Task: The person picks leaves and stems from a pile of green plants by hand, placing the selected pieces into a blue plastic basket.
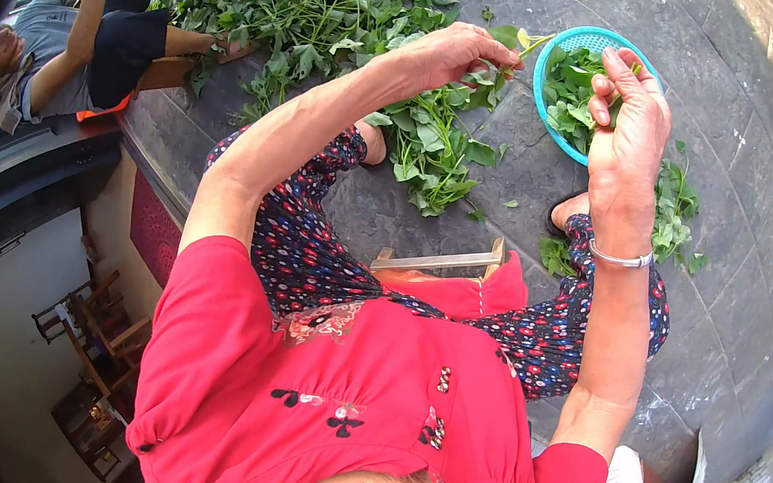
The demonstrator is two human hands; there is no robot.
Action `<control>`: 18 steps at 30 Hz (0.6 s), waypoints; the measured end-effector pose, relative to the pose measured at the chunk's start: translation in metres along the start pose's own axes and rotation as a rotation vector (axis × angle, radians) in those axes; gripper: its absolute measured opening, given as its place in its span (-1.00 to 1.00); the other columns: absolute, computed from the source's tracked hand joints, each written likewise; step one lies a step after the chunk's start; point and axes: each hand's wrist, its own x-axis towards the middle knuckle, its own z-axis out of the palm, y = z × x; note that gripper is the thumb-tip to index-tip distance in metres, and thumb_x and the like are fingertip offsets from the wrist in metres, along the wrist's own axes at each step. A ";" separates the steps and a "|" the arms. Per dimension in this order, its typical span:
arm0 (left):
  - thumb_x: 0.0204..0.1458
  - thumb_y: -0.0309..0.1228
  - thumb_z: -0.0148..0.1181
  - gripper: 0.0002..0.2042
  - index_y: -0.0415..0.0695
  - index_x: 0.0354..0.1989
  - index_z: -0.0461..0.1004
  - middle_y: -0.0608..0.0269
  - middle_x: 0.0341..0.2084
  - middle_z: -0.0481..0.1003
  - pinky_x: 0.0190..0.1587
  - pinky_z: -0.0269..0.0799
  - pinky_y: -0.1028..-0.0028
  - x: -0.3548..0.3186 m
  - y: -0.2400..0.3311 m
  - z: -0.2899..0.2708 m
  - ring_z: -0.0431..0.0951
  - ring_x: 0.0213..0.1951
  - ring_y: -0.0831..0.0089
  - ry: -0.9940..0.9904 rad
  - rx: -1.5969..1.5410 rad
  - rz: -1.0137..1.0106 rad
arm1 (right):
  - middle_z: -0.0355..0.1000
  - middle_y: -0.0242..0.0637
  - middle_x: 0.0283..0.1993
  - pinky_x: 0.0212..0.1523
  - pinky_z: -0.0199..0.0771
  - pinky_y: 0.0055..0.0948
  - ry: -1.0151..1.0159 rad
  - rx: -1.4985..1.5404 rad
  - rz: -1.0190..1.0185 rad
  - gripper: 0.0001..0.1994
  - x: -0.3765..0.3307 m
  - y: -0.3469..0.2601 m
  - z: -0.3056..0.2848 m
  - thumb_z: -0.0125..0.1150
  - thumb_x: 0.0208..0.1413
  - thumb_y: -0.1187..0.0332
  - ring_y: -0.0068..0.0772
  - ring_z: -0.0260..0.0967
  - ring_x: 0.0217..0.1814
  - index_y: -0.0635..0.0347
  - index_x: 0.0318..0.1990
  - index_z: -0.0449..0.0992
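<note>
My left hand point(462, 57) is closed, its thumb and fingers pinching a leafy green stem point(525, 43) near the left rim of a blue plastic basket point(540, 77). Picked green leaves point(573, 95) lie inside the basket. Over the basket's right side is my right hand point(634, 113), with its fingers curled in. A sliver of green shows at those fingertips, but what they hold is mostly hidden. Between my feet and left of the basket lies a loose bunch of leafy stems point(432, 144).
A large heap of leafy vines point(311, 4) covers the ground at the upper left, where another person point(88, 42) sits. More leaves point(673, 208) lie right of the basket on the grey stone paving point(730, 260). A low wooden stool point(443, 261) is between my legs.
</note>
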 end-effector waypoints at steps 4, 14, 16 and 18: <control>-0.05 -0.41 0.16 -0.82 -0.27 -0.36 0.55 0.33 -0.50 0.52 -0.64 0.02 0.67 -0.056 0.015 0.014 0.11 -0.70 0.77 -0.076 0.063 0.079 | 0.36 -0.43 -0.50 -0.67 0.10 -0.73 -0.168 -0.177 0.017 -0.68 -0.014 0.014 0.020 0.32 -0.06 0.44 -0.70 0.23 -0.59 0.35 -0.16 0.40; -0.19 -0.46 0.16 -0.88 -0.25 -0.50 0.54 0.40 -0.70 0.32 -0.55 0.17 0.61 -0.054 0.017 0.048 0.26 -0.63 0.63 0.251 -0.249 -0.007 | 0.38 -0.36 -0.55 -0.63 0.18 -0.68 -0.280 -0.017 0.011 -0.86 -0.015 -0.002 0.021 0.24 0.02 0.44 -0.65 0.24 -0.61 0.36 -0.33 0.47; -0.12 -0.50 0.15 -0.91 -0.27 -0.49 0.52 0.31 -0.61 0.43 -0.42 0.31 0.63 -0.028 -0.003 0.042 0.39 -0.53 0.60 0.198 -0.329 0.016 | 0.40 -0.35 -0.52 -0.60 0.21 -0.66 -0.297 0.091 -0.091 -0.85 -0.013 -0.018 0.019 0.23 0.03 0.42 -0.62 0.26 -0.59 0.35 -0.33 0.47; -0.09 -0.53 0.15 -0.95 -0.25 -0.50 0.51 0.29 -0.58 0.47 -0.41 0.33 0.60 0.003 -0.020 0.039 0.41 -0.52 0.60 0.183 -0.389 -0.004 | 0.40 -0.33 -0.47 -0.57 0.22 -0.67 -0.290 0.127 -0.093 -0.82 -0.010 -0.024 0.015 0.19 0.07 0.39 -0.59 0.27 -0.53 0.35 -0.27 0.46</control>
